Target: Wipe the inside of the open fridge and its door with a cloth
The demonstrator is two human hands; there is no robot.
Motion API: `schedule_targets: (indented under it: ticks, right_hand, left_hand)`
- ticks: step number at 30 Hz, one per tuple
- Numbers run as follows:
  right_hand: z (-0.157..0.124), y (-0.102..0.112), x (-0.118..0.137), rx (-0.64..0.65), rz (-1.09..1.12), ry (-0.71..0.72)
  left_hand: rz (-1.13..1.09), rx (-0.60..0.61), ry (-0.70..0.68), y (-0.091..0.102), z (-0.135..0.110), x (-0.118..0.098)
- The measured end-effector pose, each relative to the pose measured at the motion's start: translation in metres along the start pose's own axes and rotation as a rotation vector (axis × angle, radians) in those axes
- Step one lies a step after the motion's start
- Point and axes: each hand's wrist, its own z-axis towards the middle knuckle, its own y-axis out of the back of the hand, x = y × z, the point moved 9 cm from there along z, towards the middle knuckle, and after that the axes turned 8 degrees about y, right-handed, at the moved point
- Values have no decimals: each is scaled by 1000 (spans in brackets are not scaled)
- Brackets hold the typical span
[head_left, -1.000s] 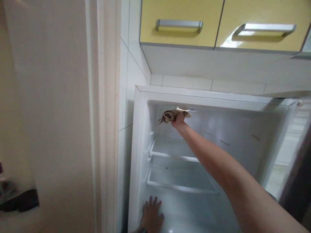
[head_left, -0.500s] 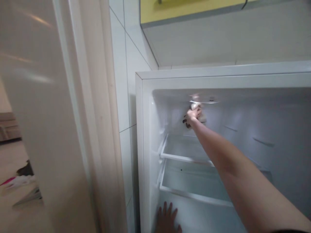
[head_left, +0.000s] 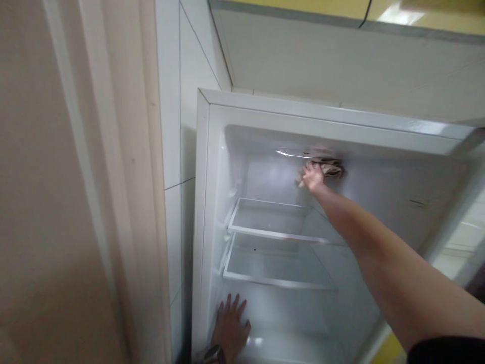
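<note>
My right hand point(head_left: 313, 177) reaches deep into the fridge point(head_left: 202, 212) and is closed on a crumpled brownish cloth point(head_left: 330, 168). The cloth is up by the fridge's ceiling, beside the round light cover point(head_left: 290, 153), and is a little blurred. Lower down on the left, my left hand point(head_left: 230, 328) is spread open with its fingers apart, near the inner left wall below the shelves. It holds nothing, and a watch point(head_left: 214, 355) is on its wrist. Between the hands are an upper glass shelf point(head_left: 269, 217) and a lower glass shelf point(head_left: 276, 260).
A pale wooden door frame point(head_left: 132, 202) stands close on the left, with white wall tiles point(head_left: 172, 151) beyond it. Above the fridge hangs a cabinet with yellow doors point(head_left: 318, 10). A small dark speck point(head_left: 254, 249) shows on the lower shelf.
My right hand has moved the cloth to the right along the fridge's ceiling, past the light cover. The view has turned right and tilted; my left hand stays spread low on the left.
</note>
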Motion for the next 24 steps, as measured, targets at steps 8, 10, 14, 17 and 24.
schedule_targets:
  ticks: [8, 10, 14, 17, 24]
  right_hand:
    - [-83, -33, -11, 152, -51, 46]
    - [-91, -49, -1, 193, 19, 36]
    - [-98, -52, 0, 223, 65, 23]
    - [-90, -26, -16, 226, 25, -21]
    - [-110, 48, -15, 211, -213, -44]
  left_hand:
    - [-1, -68, -16, 6, 1, -4]
    - [1, -68, -23, 7, 0, -4]
    - [27, -78, -32, 13, -4, -7]
    - [60, -87, -27, 20, -7, -12]
    - [83, -85, -27, 27, -8, -16]
